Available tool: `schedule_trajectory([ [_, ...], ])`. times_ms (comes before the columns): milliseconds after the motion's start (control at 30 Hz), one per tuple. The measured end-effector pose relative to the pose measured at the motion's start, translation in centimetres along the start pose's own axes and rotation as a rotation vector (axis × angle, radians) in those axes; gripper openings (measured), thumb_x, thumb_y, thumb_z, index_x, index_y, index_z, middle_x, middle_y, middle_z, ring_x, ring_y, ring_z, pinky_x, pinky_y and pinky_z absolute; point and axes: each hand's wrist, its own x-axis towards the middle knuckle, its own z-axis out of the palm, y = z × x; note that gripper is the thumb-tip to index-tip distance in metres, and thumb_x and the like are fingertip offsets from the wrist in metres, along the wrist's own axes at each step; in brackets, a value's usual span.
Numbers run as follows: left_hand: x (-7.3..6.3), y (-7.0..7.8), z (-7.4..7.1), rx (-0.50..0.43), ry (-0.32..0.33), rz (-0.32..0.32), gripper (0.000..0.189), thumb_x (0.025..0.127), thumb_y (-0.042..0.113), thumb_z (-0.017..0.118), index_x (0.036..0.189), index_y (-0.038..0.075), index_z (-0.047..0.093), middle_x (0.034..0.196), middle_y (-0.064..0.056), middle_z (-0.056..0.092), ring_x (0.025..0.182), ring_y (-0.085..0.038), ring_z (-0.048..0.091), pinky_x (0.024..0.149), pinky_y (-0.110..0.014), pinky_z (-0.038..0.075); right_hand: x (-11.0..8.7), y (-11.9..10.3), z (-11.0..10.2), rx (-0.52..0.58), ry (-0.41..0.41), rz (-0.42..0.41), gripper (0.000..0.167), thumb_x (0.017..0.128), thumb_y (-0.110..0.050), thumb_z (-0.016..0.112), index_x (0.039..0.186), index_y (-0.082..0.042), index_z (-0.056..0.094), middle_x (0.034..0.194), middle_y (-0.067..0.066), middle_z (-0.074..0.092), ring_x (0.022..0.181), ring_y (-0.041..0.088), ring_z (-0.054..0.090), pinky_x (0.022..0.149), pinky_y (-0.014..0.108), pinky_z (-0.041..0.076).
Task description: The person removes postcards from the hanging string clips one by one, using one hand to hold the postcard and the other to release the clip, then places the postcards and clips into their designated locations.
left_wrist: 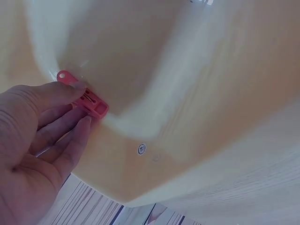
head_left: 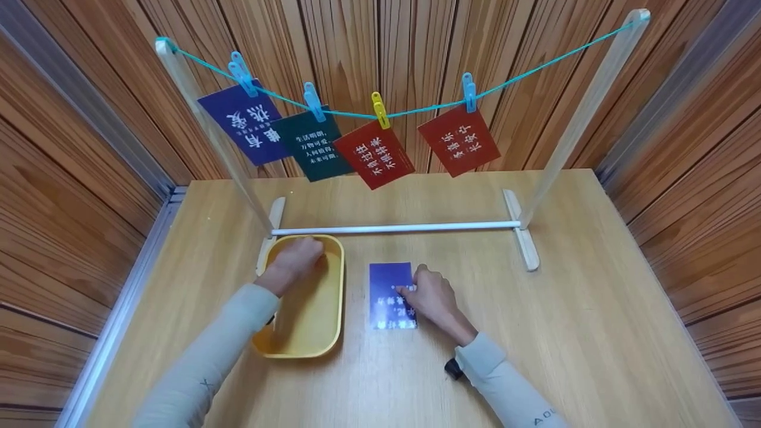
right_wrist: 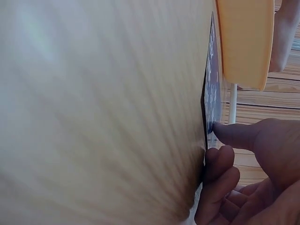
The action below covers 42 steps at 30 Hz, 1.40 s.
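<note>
My left hand (head_left: pixel 296 257) reaches into the far end of a yellow tray (head_left: pixel 342 291). In the left wrist view its thumb and fingers pinch a small red clothespin (left_wrist: pixel 97 107) against the tray's inner corner. To the right of the tray, a blue-purple card (head_left: pixel 385 288) with white writing lies on the table. My right hand (head_left: pixel 437 295) is at the card's right edge. The right wrist view has the thumb (right_wrist: pixel 234 135) on the card's face and the curled fingers at its edge, pinching it.
A rack with two wooden posts (head_left: pixel 565 137) and a white crossbar (head_left: pixel 398 228) stands behind. From its teal line (head_left: pixel 535 70) hang a blue card (head_left: pixel 244 125), a green card (head_left: pixel 312 145) and two red cards (head_left: pixel 459 141), held by blue and yellow clothespins (head_left: pixel 380 110).
</note>
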Motion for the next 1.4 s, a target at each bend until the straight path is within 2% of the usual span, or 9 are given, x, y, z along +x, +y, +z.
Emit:
schedule_trajectory([
  [167,-0.2,-0.3,-0.3,-0.096,0.006,-0.02,0.007,0.098,0.001,0.069,0.103,0.0,0.074,0.082,-0.011,0.065,0.079,-0.026,0.062,0.069,-0.03,0.052,-0.2,0.0,-0.2,0.019,-0.004,0.006,0.034,0.095,-0.031,0.079,0.09,-0.006,0.056,0.068,-0.003,0.047,0.056,0.011,0.044,0.048,0.024,0.028],
  [333,-0.6,-0.3,-0.4,-0.348,-0.006,-0.127,0.01,0.102,0.004,0.062,0.102,-0.001,0.072,0.08,-0.008,0.056,0.078,-0.026,0.059,0.065,-0.028,0.042,-0.4,0.1,-0.3,0.026,-0.024,0.008,0.036,0.095,-0.035,0.078,0.094,-0.005,0.058,0.069,-0.002,0.048,0.056,0.011,0.045,0.049,0.024,0.029],
  [467,-0.7,-0.2,-0.5,-0.278,0.027,-0.073,0.013,0.102,0.007,0.065,0.104,-0.002,0.074,0.076,-0.01,0.059,0.077,-0.027,0.062,0.063,-0.028,0.045,-0.4,0.2,-0.5,0.042,-0.071,0.049,0.042,0.094,-0.04,0.079,0.101,-0.004,0.059,0.07,-0.001,0.049,0.056,0.012,0.047,0.049,0.024,0.031],
  [533,-0.6,-0.1,-0.5,-0.146,0.073,-0.013,0.011,0.099,0.007,0.071,0.104,-0.001,0.077,0.076,-0.011,0.063,0.076,-0.027,0.063,0.064,-0.029,0.051,-0.4,0.2,-0.7,0.056,-0.089,0.065,0.045,0.093,-0.042,0.08,0.105,-0.004,0.059,0.071,-0.001,0.049,0.057,0.012,0.047,0.05,0.024,0.032],
  [633,-0.5,-0.1,-0.5,-0.075,0.123,0.003,0.01,0.098,0.009,0.073,0.101,0.001,0.078,0.076,-0.013,0.067,0.072,-0.028,0.063,0.066,-0.034,0.056,-0.4,0.3,-0.8,0.063,-0.101,0.056,0.046,0.092,-0.042,0.081,0.105,-0.004,0.059,0.072,-0.001,0.049,0.058,0.012,0.047,0.052,0.025,0.032],
  [733,-0.4,-0.1,-0.5,-0.037,0.17,0.024,0.01,0.096,0.01,0.074,0.094,0.001,0.078,0.072,-0.014,0.068,0.066,-0.028,0.06,0.06,-0.035,0.054,-0.6,0.3,-0.9,0.058,-0.101,0.031,0.046,0.091,-0.043,0.082,0.102,-0.005,0.058,0.072,-0.002,0.05,0.059,0.012,0.046,0.052,0.025,0.032],
  [867,-0.6,-0.2,-0.6,-0.034,0.196,0.046,0.011,0.094,0.011,0.077,0.091,0.0,0.077,0.072,-0.014,0.068,0.064,-0.028,0.058,0.056,-0.034,0.05,-0.7,0.3,-0.9,0.052,-0.091,0.005,0.045,0.091,-0.042,0.082,0.1,-0.005,0.058,0.074,-0.002,0.05,0.059,0.012,0.046,0.052,0.026,0.032],
  [1133,-1.6,-0.1,-1.3,-0.091,0.165,0.005,0.026,0.092,0.016,0.083,0.112,0.001,0.077,0.09,-0.015,0.075,0.08,-0.029,0.07,0.082,-0.037,0.066,-0.9,0.2,-0.9,0.061,-0.094,0.028,0.045,0.094,-0.044,0.078,0.105,-0.003,0.061,0.072,-0.002,0.05,0.06,0.012,0.047,0.053,0.026,0.034],
  [1400,-2.0,0.2,-2.0,-0.109,0.208,0.02,0.033,0.093,0.015,0.081,0.121,0.0,0.072,0.102,-0.016,0.074,0.088,-0.03,0.073,0.088,-0.04,0.066,-0.8,0.1,-1.3,0.038,-0.035,0.023,0.047,0.095,-0.044,0.077,0.108,-0.002,0.064,0.069,-0.001,0.051,0.057,0.012,0.047,0.051,0.025,0.034],
])
